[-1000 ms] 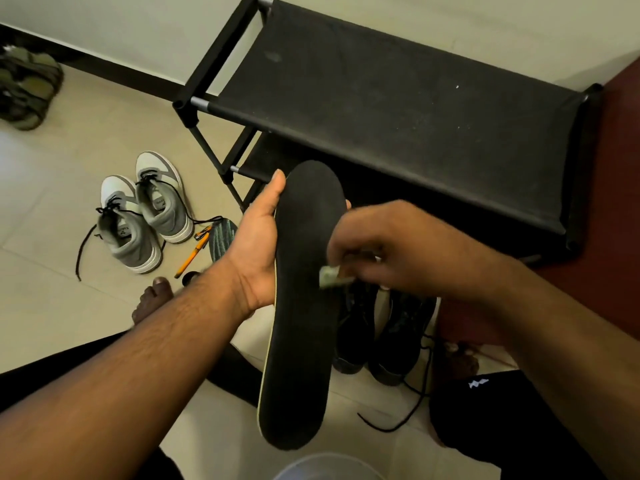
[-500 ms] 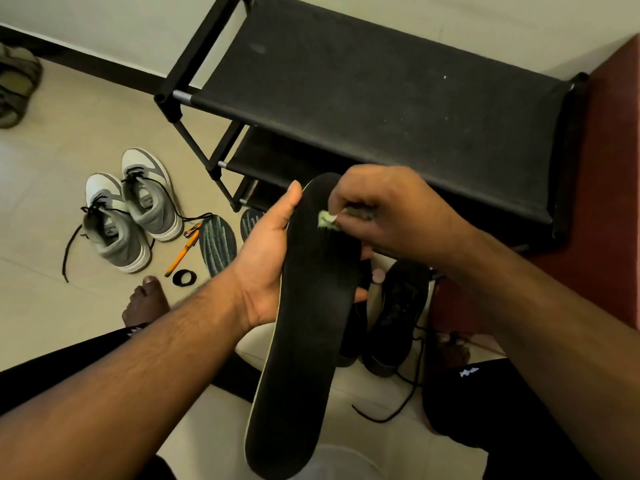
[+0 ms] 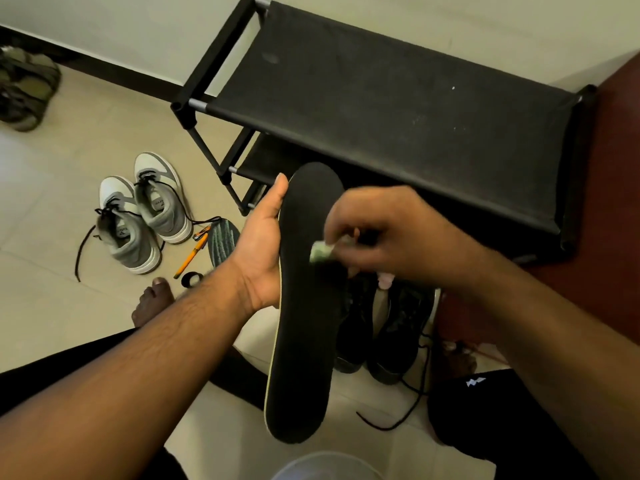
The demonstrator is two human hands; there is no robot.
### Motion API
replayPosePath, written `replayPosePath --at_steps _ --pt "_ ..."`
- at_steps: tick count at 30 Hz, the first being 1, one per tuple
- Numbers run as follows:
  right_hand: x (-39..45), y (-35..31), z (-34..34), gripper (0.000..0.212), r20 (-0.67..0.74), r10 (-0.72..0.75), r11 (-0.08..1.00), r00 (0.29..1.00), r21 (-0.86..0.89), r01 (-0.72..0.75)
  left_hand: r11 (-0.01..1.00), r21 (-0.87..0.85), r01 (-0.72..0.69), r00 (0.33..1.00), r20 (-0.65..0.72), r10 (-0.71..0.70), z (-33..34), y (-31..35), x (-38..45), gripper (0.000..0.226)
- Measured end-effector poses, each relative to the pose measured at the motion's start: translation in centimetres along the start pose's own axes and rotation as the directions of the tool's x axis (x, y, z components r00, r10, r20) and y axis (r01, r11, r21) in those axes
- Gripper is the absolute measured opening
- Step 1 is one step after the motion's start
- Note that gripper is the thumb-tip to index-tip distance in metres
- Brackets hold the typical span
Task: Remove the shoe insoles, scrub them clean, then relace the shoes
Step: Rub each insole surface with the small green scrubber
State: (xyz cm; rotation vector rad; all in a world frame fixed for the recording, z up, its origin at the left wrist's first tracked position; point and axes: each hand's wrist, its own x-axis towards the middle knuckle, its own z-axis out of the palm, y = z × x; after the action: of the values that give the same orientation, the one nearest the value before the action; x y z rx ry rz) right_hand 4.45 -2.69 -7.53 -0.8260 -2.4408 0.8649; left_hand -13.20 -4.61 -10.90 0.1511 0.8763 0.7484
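Right hand [image 3: 391, 233] moved brush [image 3: 320, 252] down insole [image 3: 304, 306], fingers pinching it; left hand [image 3: 259, 244] fingers gripping insole.

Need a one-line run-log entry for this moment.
step: scrubbing | left hand: holds long black foam insole upright | right hand: pinches small green scrubber against insole | black shoes: on floor, unlaced

Pale tiled floor [image 3: 52, 317] under me, cream wall [image 3: 138, 26] with dark skirting [image 3: 114, 72] ahead. Black fabric-shelf rack [image 3: 398, 98] against the wall, dark red surface [image 3: 620, 202] to my right. Warm, dim light.
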Motion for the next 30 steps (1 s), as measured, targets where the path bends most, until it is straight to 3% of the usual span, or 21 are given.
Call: replayPosePath --at_steps 2,4,10,18,24,28,30 --pt "-0.1 -1.0 1.7 0.005 0.106 -0.087 0.996 0.991 -0.011 0.089 0.999 -0.028 -0.025 1.000 -0.009 0.025 -0.1 0.3 0.0 0.079" --pt "-0.1 -1.4 3.1 0.005 0.098 -0.147 0.987 0.984 -0.050 0.152 0.999 -0.023 -0.033 0.999 -0.011 0.033 0.0 0.4 -0.1 0.082" --pt "0.6 -0.8 3.6 0.008 -0.137 -0.111 0.993 0.984 -0.043 0.106 0.997 -0.050 -0.056 0.998 -0.006 0.056 0.4 -0.4 -0.2 0.067" --pt "0.8 0.6 2.6 0.006 -0.367 0.060 0.996 0.928 -0.034 -0.078 1.000 0.000 0.024 0.994 0.104 -0.024 0.6 -2.6 -0.1 0.072" --pt "0.8 1.9 1.7 0.003 -0.535 0.145 0.960 0.832 -0.127 -0.249 0.996 0.050 0.080 0.985 0.147 -0.087 0.3 -2.9 0.1 0.075" --pt "0.7 3.2 0.3 0.007 -0.599 0.353 0.904 0.718 0.020 -0.428 0.998 0.008 0.058 0.994 0.095 -0.058 0.0 -2.4 0.3 0.073" --pt "0.6 3.0 -0.6 0.007 -0.581 0.417 0.897 0.699 0.140 -0.418 0.999 -0.039 0.019 0.996 0.088 -0.015 -0.2 -1.8 0.4 0.073"
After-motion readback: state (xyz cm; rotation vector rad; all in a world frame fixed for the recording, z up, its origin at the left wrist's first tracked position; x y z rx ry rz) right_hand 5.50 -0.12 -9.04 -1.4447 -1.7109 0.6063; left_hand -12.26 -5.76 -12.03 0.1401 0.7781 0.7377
